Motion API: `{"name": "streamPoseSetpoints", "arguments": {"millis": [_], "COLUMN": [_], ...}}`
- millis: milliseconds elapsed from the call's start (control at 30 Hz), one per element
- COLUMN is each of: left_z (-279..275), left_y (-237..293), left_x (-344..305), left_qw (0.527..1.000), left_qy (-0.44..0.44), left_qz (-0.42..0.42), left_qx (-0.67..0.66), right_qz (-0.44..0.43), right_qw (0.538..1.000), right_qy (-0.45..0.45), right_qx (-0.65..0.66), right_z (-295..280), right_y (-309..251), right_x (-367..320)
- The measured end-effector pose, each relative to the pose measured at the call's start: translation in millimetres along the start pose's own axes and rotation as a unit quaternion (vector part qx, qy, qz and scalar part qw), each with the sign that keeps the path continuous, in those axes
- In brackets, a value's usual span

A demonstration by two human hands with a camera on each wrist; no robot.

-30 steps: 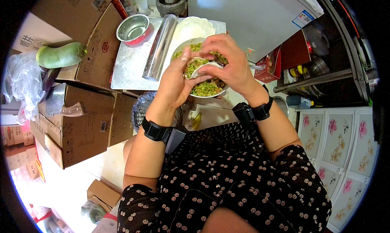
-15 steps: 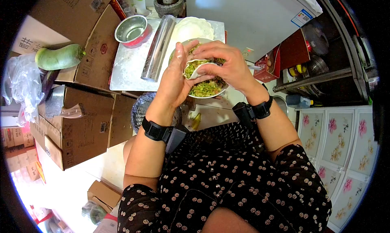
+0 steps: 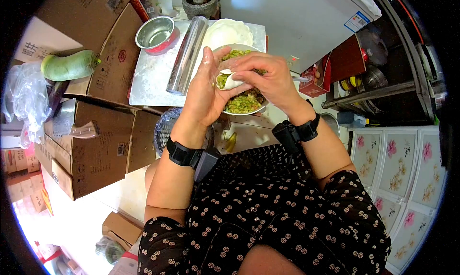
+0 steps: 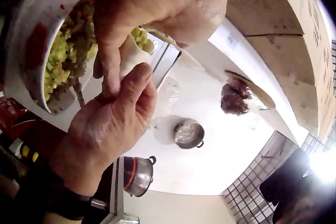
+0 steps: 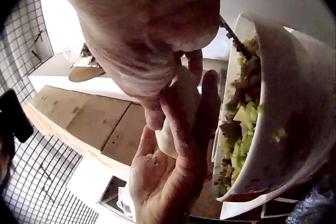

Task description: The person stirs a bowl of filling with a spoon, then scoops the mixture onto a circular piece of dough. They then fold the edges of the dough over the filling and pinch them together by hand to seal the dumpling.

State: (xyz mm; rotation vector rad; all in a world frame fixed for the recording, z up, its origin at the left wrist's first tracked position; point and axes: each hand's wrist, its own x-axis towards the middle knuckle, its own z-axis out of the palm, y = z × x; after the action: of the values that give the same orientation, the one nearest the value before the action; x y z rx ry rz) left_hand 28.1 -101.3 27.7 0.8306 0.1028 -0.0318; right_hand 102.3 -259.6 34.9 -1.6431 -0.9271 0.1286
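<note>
In the head view a half-closed dumpling (image 3: pixel 233 82) lies between both hands, its white wrapper folded over chopped green filling that still shows at the left end. My left hand (image 3: pixel 203 95) cradles it on the fingers, thumb pointing up. The right hand (image 3: pixel 270 81) pinches the folded edge between thumb and fingers. From the left wrist, the pinched wrapper (image 4: pixel 132 58) shows white, with green bits beside it. Below the hands is a white bowl (image 5: pixel 294 113) of chopped filling (image 3: pixel 243 104); a utensil handle (image 3: pixel 301 79) sticks out on its right.
Flat round wrappers (image 3: pixel 229 34) lie on a board (image 3: pixel 148 85) behind the bowl, beside a shiny metal-looking roll (image 3: pixel 188 57) and a metal bowl (image 3: pixel 155 34). Cardboard boxes (image 3: pixel 103 155), a green radish (image 3: pixel 71 65) and a cleaver (image 3: pixel 79 128) are on the left. Plastic drawers (image 3: pixel 397 164) stand right.
The right thumb and fingers have folded the wrapper further over the filling, so less green shows. The left fingers have straightened somewhat, and the thumb stands more upright.
</note>
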Motion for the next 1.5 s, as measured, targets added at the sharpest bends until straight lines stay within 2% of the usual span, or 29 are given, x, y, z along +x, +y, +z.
{"name": "streamPoseSetpoints", "arguments": {"millis": [167, 267, 367, 467, 600, 700, 800, 833, 900, 967, 1067, 1133, 1333, 1500], "left_z": [-1, -1, 0, 2, 12, 0, -13, -8, 2, 7, 3, 0, 4, 3], "left_y": [2, 4, 5, 10, 26, 25, 17, 5, -9, -18, -26, -29, -29, -27], "left_x": [-1, -2, -3, -5, -10, -9, 1, 5, 8, 10, 14, 15, 12, 8], "left_qw": [1.0, 1.0, 0.999, 0.999, 0.997, 0.971, 0.958, 0.98, 0.993, 0.987, 0.984, 0.986, 0.985, 0.97], "left_qy": [-0.007, -0.01, -0.022, -0.027, 0.014, 0.036, 0.022, -0.008, -0.025, -0.03, 0.005, 0.009, 0.032, 0.059], "left_qz": [-0.002, -0.007, -0.001, -0.006, -0.011, 0.002, 0.049, 0.087, 0.105, 0.121, 0.132, 0.13, 0.172, 0.193], "left_qx": [-0.014, -0.002, 0.026, 0.042, 0.081, 0.235, 0.28, 0.179, 0.038, -0.106, -0.116, -0.105, -0.003, 0.134], "right_qz": [0.003, 0.05, 0.051, 0.098, 0.158, 0.21, 0.215, 0.209, 0.197, 0.195, 0.153, 0.112, 0.08, 0.055], "right_qw": [0.999, 0.998, 0.99, 0.986, 0.973, 0.957, 0.939, 0.937, 0.934, 0.941, 0.969, 0.981, 0.993, 0.994], "right_qy": [-0.02, -0.048, -0.119, -0.128, -0.078, -0.003, 0.013, 0.018, 0.027, 0.02, 0.032, 0.064, 0.088, 0.095], "right_qx": [-0.033, -0.007, -0.049, 0.031, 0.146, 0.2, 0.269, 0.278, 0.298, 0.274, 0.191, 0.148, -0.001, -0.002], "right_z": [-4, -8, -18, -16, -13, -10, -13, -11, -5, 0, 10, 16, 19, 22], "right_y": [1, -6, -7, -4, -4, 1, 1, 2, 3, -3, -1, 0, -15, -8], "right_x": [3, 4, 8, 7, 8, 10, 10, 10, 9, 9, 8, 5, 0, -2]}}
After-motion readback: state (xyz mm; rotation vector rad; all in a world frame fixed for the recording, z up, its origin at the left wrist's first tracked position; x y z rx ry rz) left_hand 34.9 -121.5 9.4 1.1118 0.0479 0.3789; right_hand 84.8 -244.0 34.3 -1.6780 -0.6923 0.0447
